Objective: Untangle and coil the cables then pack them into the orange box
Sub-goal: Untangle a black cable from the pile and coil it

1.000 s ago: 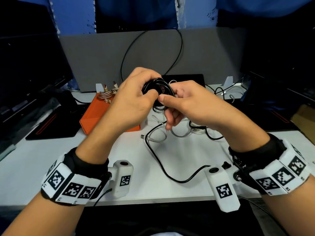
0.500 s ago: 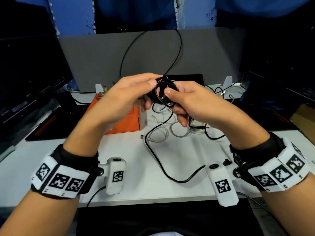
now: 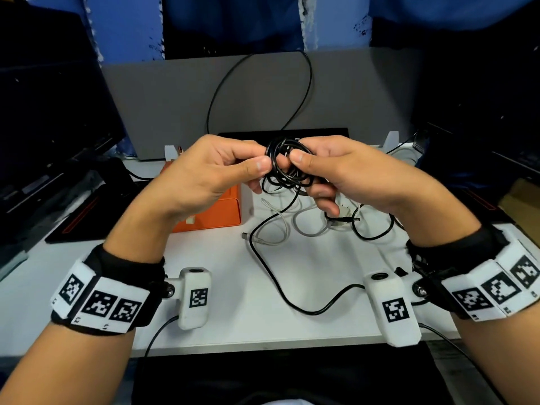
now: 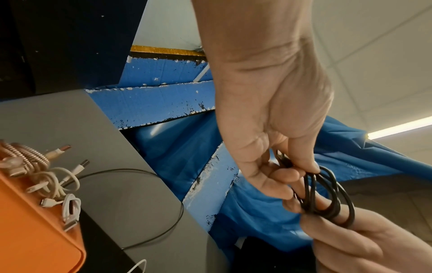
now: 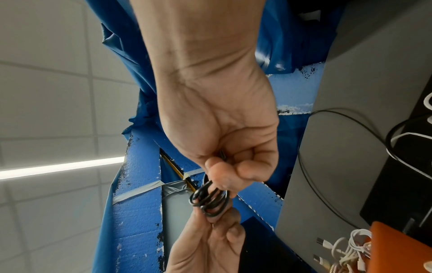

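Note:
A small coil of black cable [image 3: 285, 166] hangs in the air between both hands, above the white desk. My left hand [image 3: 222, 171] pinches its left side with thumb and fingers; my right hand [image 3: 330, 168] pinches its right side. The wrist views show the same black cable coil [image 4: 327, 195] [image 5: 210, 201] clamped between the two sets of fingers. Its free tail [image 3: 280, 276] drops to the desk and snakes toward the front. The orange box [image 3: 216, 211] sits behind my left hand, with several coiled white and pink cables [image 4: 46, 177] in it. A white cable [image 3: 280, 223] lies loose on the desk.
A grey partition [image 3: 263, 97] stands at the back with a thin black wire [image 3: 304, 92] looping over it. A dark monitor [image 3: 43, 127] is at the left and dark gear at the right. Another black cable [image 3: 371, 229] lies on the desk under my right hand.
Both hands have turned and lowered a little with the coil. The left hand has slid from on top of the coil to its left side, and the orange box shows more.

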Motion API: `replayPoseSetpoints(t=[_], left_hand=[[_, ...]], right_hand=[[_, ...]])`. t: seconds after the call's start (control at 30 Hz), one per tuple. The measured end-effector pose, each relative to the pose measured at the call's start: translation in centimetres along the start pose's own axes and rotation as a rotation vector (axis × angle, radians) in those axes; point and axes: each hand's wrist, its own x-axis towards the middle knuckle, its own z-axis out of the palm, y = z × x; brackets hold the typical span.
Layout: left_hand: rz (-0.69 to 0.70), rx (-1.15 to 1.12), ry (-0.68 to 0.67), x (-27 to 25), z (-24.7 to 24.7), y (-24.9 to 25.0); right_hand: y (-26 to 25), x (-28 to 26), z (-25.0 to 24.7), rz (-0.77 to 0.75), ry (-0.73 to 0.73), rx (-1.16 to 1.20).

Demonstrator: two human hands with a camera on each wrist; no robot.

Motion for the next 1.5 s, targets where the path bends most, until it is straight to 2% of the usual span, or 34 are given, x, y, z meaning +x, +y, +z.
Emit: replayPoseSetpoints(t=[0.2,0.33,0.4,0.53,0.6,0.7,0.8,0.87,0.97,1.03,1.1,1.17,1.23,1.4,1.5], left_hand=[[-0.013,0.060,0.113,0.2,0.7,0.5],[-0.045,0.358,0.089,-0.1,0.9,0.7],[-0.066,0.383,0.075,-0.3,1.8,1.1],[-0.137,0.338,0.138,-0.7,3.4,2.0],[-0.125,0.373,0.148,-0.5,3.5,2.0],[-0.139,0.528,0.135,-0.1,3.0,1.3],[-0.110,0.591,0.115,0.0,1.9,0.7],[-0.096,0.586,0.107,0.0,1.4,0.5],[-0.083,0.565,0.075,0.2,1.1,0.2],[-0.057,0.531,0.056,0.2,1.1,-0.1],[-0.030,0.466,0.043,0.3,1.1,-0.5],[-0.012,0.355,0.033,0.4,1.2,-0.7],[-0.006,0.240,0.029,0.6,1.3,-0.9],[0.013,0.147,0.027,0.9,1.1,-1.1],[0.014,0.119,-0.008,0.8,1.2,-1.1]], right_hand=[[0.5,0.5,0.7,0.027,0.115,-0.054],[0.2,1.0,1.4,0.055,0.258,-0.447],[0.0,1.0,1.6,0.066,0.329,-0.660],[-0.3,0.6,1.8,0.097,0.400,-0.774],[-0.5,0.5,2.1,0.110,0.393,-0.813],[-0.5,0.6,1.8,0.046,0.315,-0.733],[-0.1,0.6,0.6,-0.051,0.189,-0.351],[-0.1,0.3,-0.4,-0.073,0.144,-0.264],[0.2,0.3,-1.5,-0.123,0.214,-0.564],[1.0,0.9,-1.4,-0.156,0.356,-0.826],[1.5,1.4,-0.7,-0.206,0.487,-0.885],[1.8,1.7,-0.2,-0.232,0.531,-0.734],[1.7,1.9,-0.1,-0.200,0.546,-0.486],[1.1,1.9,1.0,-0.100,0.417,0.248],[1.2,2.0,1.3,-0.092,0.413,0.302]])
